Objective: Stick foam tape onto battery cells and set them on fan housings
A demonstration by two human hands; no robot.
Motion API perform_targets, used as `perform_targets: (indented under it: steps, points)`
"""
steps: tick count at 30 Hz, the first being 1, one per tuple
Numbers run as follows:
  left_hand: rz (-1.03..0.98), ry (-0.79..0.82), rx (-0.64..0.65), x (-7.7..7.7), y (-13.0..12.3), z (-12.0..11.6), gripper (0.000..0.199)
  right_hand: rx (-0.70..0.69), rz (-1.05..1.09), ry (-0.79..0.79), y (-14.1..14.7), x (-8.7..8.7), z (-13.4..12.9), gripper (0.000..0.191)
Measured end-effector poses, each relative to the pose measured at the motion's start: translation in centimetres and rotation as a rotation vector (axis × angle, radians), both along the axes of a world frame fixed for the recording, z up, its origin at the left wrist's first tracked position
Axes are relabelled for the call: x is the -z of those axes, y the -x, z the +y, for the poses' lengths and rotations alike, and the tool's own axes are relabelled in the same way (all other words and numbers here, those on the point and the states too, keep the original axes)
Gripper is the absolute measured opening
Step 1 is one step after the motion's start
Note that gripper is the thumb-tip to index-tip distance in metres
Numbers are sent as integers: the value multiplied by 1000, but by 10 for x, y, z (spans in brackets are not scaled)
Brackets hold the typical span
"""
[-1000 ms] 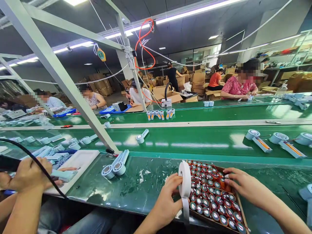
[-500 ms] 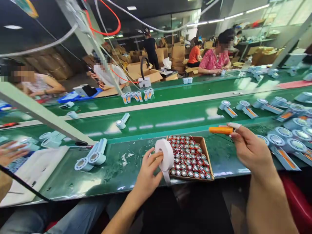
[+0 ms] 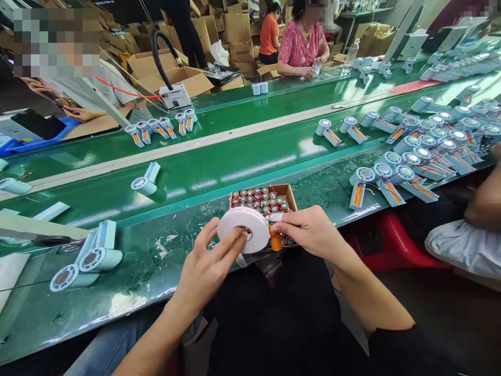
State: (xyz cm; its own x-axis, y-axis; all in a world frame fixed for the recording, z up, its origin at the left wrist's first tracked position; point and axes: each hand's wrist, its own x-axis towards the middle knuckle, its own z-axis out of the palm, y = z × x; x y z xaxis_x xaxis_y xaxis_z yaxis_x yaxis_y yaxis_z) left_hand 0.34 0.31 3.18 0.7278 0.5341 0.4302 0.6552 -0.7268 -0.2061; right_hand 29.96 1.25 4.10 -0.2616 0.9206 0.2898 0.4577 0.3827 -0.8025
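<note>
My left hand [image 3: 207, 256] grips a roll of white tape [image 3: 256, 216], its fingers pushed into the core. Close against the roll's right side, my right hand [image 3: 315, 230] pinches an orange cylindrical battery [image 3: 276, 242] between thumb and fingers. Something white covers the tip of a right finger. Behind both hands stands an open cardboard box [image 3: 291, 197] of upright battery cells [image 3: 250, 198] with red wires. The roll and my hands hide part of the box.
Pale blue fan-like housings [image 3: 385, 172] with orange cells crowd the bench at right; two more [image 3: 99, 258] lie at left. A green conveyor belt [image 3: 219, 162] runs beyond the bench. Co-workers sit across it, including a person in pink [image 3: 297, 49]. A red stool [image 3: 391, 245] stands at right.
My right hand has brought the orange battery leftward and down to the tape roll. My left hand still holds the roll, now in front of the box. The view has turned right and downward.
</note>
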Motion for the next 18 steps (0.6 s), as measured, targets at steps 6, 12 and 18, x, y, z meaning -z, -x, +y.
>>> perform_targets:
  steps: [6, 12, 18]
  points:
    - [-2, -38, -98, -8, -20, -10, 45, 32, 526, 274, 16, 28, -7, 46]
    - [-107, -54, -125, 15, -57, -23, 41, 439, 1218, 209, 55, 51, -16, 50]
    - [-59, 297, 123, 35, -61, -54, 39, 698, 1097, -164, -31, 35, -15, 23]
